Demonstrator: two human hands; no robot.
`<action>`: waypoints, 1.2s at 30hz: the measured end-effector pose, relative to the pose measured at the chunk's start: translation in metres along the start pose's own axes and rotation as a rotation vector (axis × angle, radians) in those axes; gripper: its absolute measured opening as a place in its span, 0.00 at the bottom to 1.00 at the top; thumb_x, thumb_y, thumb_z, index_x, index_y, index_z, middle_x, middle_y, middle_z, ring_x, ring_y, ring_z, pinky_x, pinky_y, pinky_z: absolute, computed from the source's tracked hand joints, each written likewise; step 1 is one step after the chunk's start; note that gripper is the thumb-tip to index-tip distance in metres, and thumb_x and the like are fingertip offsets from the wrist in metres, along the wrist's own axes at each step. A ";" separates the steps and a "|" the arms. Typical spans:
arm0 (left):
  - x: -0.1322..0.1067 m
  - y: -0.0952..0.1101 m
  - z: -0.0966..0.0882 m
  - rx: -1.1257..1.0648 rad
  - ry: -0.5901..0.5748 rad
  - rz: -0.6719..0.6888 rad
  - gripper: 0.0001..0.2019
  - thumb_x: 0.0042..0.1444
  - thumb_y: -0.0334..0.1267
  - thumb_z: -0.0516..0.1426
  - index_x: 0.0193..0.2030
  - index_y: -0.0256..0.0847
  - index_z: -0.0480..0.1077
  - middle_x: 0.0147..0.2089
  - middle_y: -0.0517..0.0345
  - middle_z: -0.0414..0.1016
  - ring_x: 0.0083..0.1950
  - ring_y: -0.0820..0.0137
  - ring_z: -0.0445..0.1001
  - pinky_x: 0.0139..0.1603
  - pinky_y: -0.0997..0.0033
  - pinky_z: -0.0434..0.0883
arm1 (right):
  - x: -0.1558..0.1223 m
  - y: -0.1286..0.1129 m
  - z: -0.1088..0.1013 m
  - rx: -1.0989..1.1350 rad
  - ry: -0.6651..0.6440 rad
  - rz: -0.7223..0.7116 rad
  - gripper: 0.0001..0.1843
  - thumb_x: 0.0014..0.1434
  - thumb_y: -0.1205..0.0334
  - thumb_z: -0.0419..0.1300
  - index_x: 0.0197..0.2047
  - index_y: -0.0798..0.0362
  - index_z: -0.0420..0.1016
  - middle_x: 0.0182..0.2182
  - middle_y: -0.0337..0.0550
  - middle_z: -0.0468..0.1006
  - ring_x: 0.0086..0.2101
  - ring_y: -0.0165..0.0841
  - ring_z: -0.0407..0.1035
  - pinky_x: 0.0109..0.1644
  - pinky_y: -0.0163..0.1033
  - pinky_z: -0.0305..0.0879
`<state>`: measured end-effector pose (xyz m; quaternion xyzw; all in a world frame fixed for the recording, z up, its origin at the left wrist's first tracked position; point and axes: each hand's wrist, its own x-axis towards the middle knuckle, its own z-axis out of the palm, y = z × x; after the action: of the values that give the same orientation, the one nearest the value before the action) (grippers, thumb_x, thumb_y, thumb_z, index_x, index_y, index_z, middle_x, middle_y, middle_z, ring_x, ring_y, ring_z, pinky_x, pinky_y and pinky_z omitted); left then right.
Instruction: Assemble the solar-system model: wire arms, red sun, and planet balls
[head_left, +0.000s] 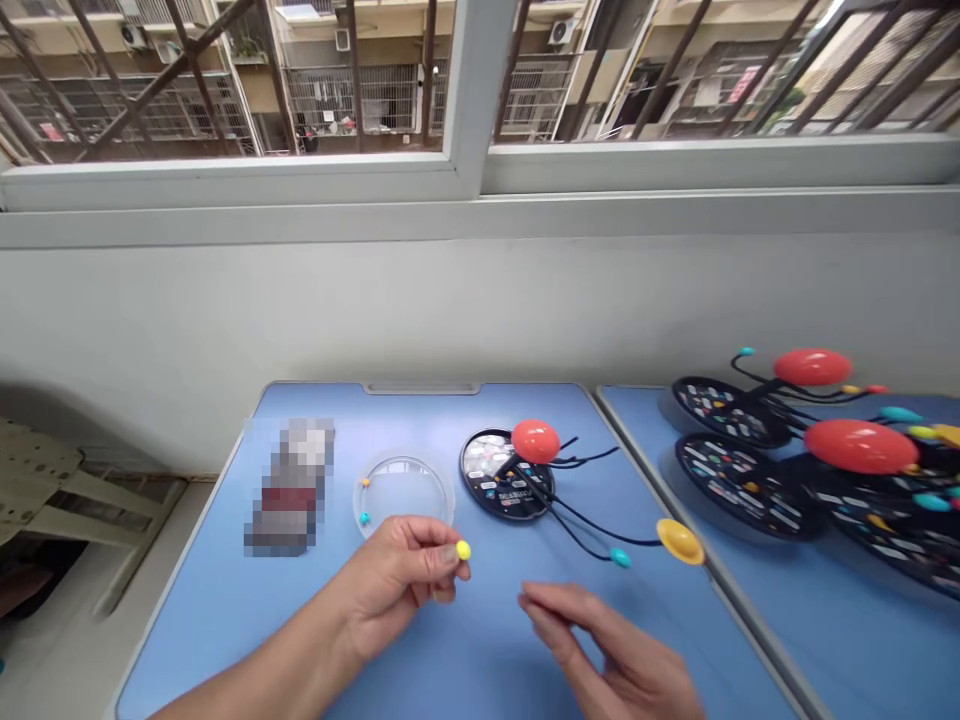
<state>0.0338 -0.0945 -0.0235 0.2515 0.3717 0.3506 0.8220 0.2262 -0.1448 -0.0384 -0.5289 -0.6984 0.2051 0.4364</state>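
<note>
My left hand (pixel 397 580) is closed in a pinch on a small yellow ball (pixel 463 549), held just above the blue table (pixel 225 600). Just to its right, my right hand (pixel 607 650) hovers low over the table with its fingers stretched out and nothing in it. Behind my left hand lies a clear round dish (pixel 403 493) with a small teal bead (pixel 364 518) and an orange bead (pixel 366 482) in it. A solar-system model (pixel 510 472) stands further right: a black round base, a red ball (pixel 535 441), and thin black arms ending in a teal ball (pixel 620 558) and a yellow ringed ball (pixel 680 541).
A blurred-out object (pixel 291 487) lies at the table's left. A second blue table (pixel 862 620) on the right carries several finished models (pixel 825 440) with red balls. A grey wall and barred window rise behind. A pale perforated frame (pixel 45 480) sits on the floor at left.
</note>
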 end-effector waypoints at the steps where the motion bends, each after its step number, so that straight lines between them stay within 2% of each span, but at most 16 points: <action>1: -0.001 -0.005 0.000 -0.051 -0.019 -0.010 0.12 0.36 0.38 0.67 0.25 0.33 0.72 0.22 0.57 0.70 0.21 0.80 0.60 0.26 0.77 0.56 | 0.004 -0.004 0.005 0.034 -0.001 -0.013 0.07 0.52 0.66 0.59 0.35 0.48 0.76 0.28 0.38 0.80 0.27 0.31 0.74 0.31 0.29 0.70; 4: -0.002 -0.014 0.002 -0.051 -0.040 -0.029 0.10 0.39 0.36 0.66 0.26 0.32 0.73 0.23 0.56 0.70 0.22 0.80 0.60 0.26 0.77 0.56 | 0.013 -0.014 0.013 0.126 -0.018 -0.076 0.12 0.53 0.69 0.59 0.42 0.48 0.73 0.27 0.37 0.78 0.26 0.29 0.72 0.31 0.29 0.70; 8: -0.003 -0.022 0.011 0.038 -0.031 -0.039 0.11 0.39 0.37 0.66 0.26 0.31 0.74 0.22 0.58 0.68 0.23 0.80 0.59 0.26 0.78 0.56 | 0.015 -0.020 0.013 0.162 -0.028 -0.189 0.12 0.55 0.71 0.56 0.41 0.48 0.73 0.26 0.38 0.78 0.26 0.30 0.71 0.30 0.33 0.69; 10: -0.001 -0.024 0.017 0.069 -0.045 -0.053 0.11 0.38 0.39 0.65 0.26 0.32 0.73 0.23 0.58 0.68 0.23 0.80 0.59 0.26 0.77 0.56 | 0.013 -0.019 0.009 0.142 -0.023 -0.193 0.11 0.55 0.72 0.55 0.39 0.49 0.73 0.24 0.38 0.77 0.26 0.30 0.70 0.30 0.33 0.68; 12: 0.002 -0.025 0.025 0.122 -0.065 -0.071 0.13 0.39 0.41 0.65 0.26 0.32 0.73 0.24 0.58 0.68 0.23 0.79 0.59 0.26 0.77 0.56 | 0.008 -0.015 0.004 0.119 -0.007 -0.138 0.09 0.56 0.71 0.54 0.36 0.50 0.73 0.22 0.37 0.76 0.25 0.29 0.70 0.30 0.33 0.68; 15: 0.011 -0.025 0.036 0.325 -0.031 -0.037 0.13 0.41 0.42 0.62 0.28 0.32 0.73 0.23 0.58 0.68 0.25 0.77 0.59 0.27 0.76 0.56 | -0.003 -0.004 -0.005 0.074 0.028 -0.003 0.05 0.55 0.69 0.56 0.33 0.50 0.73 0.24 0.37 0.77 0.25 0.28 0.70 0.30 0.30 0.68; 19: 0.025 -0.028 0.046 0.680 0.080 0.056 0.13 0.44 0.37 0.56 0.35 0.33 0.74 0.23 0.59 0.68 0.27 0.73 0.62 0.30 0.74 0.59 | -0.018 0.013 -0.017 0.018 0.052 0.126 0.04 0.54 0.64 0.58 0.33 0.49 0.74 0.27 0.36 0.78 0.27 0.28 0.72 0.31 0.27 0.68; 24: 0.040 -0.033 0.056 1.057 0.044 0.116 0.21 0.48 0.32 0.48 0.48 0.34 0.71 0.22 0.59 0.69 0.23 0.73 0.61 0.27 0.74 0.60 | -0.028 0.029 -0.023 0.002 0.098 0.243 0.07 0.54 0.58 0.57 0.33 0.49 0.76 0.28 0.38 0.79 0.27 0.30 0.73 0.31 0.28 0.69; 29: 0.058 -0.032 0.075 1.400 -0.004 0.322 0.23 0.52 0.31 0.45 0.54 0.41 0.66 0.27 0.56 0.74 0.27 0.69 0.69 0.30 0.73 0.63 | -0.023 0.036 -0.022 0.039 0.083 0.292 0.09 0.55 0.56 0.56 0.33 0.49 0.76 0.32 0.41 0.80 0.30 0.32 0.74 0.34 0.30 0.70; 33: 0.075 -0.031 0.093 1.627 0.014 0.325 0.23 0.55 0.32 0.44 0.57 0.44 0.62 0.33 0.51 0.77 0.33 0.64 0.73 0.32 0.70 0.64 | -0.015 0.038 -0.023 0.065 0.100 0.291 0.10 0.56 0.57 0.54 0.31 0.51 0.74 0.39 0.46 0.79 0.36 0.35 0.74 0.37 0.33 0.70; 36: 0.087 -0.029 0.106 1.724 0.045 0.322 0.24 0.56 0.32 0.43 0.59 0.43 0.59 0.34 0.45 0.77 0.35 0.59 0.74 0.34 0.66 0.65 | -0.011 0.039 -0.024 0.056 0.124 0.266 0.10 0.56 0.58 0.54 0.29 0.51 0.73 0.35 0.46 0.80 0.37 0.37 0.74 0.35 0.33 0.70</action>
<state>0.1700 -0.0627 -0.0178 0.8274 0.4833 0.0641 0.2788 0.2684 -0.1456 -0.0589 -0.6159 -0.5881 0.2475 0.4621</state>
